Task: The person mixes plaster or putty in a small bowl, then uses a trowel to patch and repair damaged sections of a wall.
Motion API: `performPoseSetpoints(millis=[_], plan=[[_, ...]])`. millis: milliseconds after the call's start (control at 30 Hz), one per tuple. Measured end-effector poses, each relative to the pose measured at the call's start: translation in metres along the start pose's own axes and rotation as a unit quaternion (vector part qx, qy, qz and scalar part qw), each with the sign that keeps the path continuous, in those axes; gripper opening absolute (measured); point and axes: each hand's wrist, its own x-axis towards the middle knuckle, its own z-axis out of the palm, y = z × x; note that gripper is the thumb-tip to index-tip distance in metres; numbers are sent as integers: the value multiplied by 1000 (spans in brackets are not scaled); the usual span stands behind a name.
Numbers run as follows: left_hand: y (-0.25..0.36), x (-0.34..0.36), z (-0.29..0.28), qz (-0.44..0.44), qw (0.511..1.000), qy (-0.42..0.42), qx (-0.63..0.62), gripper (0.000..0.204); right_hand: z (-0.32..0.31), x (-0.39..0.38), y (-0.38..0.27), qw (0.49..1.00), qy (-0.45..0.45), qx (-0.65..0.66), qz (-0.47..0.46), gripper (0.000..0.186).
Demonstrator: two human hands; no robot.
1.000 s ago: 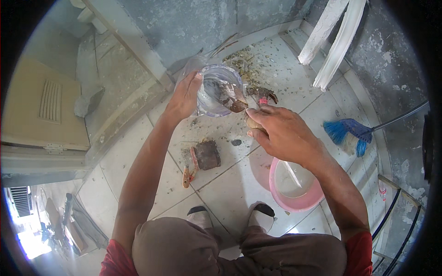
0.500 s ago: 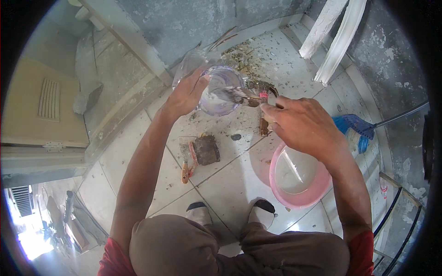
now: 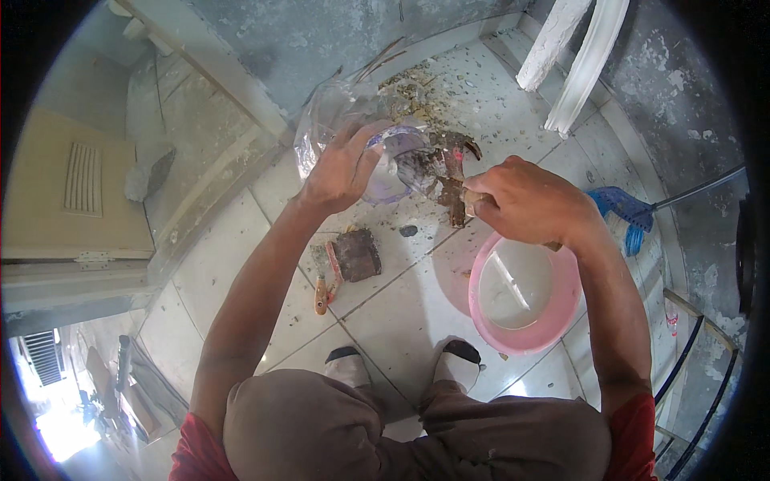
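My left hand [image 3: 341,172] grips the rim of a clear plastic tub [image 3: 383,191] with a purplish edge, tilted and partly hidden by my fingers. In my right hand [image 3: 536,200], fingers closed round the handle, is a wide paintbrush [image 3: 449,191] with a rusty ferrule. Its whitish, wet-looking bristles reach to the tub's mouth. Just beyond the brush lies a claw hammer [image 3: 465,147] with pink on its neck, partly covered. Nearer to me on the tiles are a scraper [image 3: 321,295] with a wooden handle and a dark, square-ended brush [image 3: 358,255].
To the right stands a pink basin [image 3: 566,309] of cloudy liquid. Behind it lies a blue broom [image 3: 622,208]. A crumpled clear plastic bag [image 3: 309,140] and scattered debris [image 3: 421,92] are by the far wall. White mouldings [image 3: 589,68] lean at the back right.
My right hand has moved slightly right and down with the paintbrush, its bristles shifting toward the tub's right edge. My left hand has shifted a little to the right on the tub.
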Motion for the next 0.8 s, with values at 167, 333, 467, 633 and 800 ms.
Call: performPoseSetpoints(millis=[167, 333, 467, 633, 800], plan=[[3, -4, 1, -15, 1000, 10, 17, 36, 15, 5, 22, 992, 38, 79, -89, 27], [2, -1, -2, 12, 1000, 7, -15, 36, 23, 7, 28, 972, 25, 208, -105, 32], [-3, -1, -1, 12, 1000, 24, -8, 36, 30, 3, 20, 961, -3, 272, -53, 32], [-5, 1, 5, -21, 999, -38, -33, 38, 43, 7, 24, 941, -14, 332, -62, 32], [-20, -1, 6, -78, 992, -42, -86, 50, 60, 10, 27, 881, -38, 468, -60, 37]])
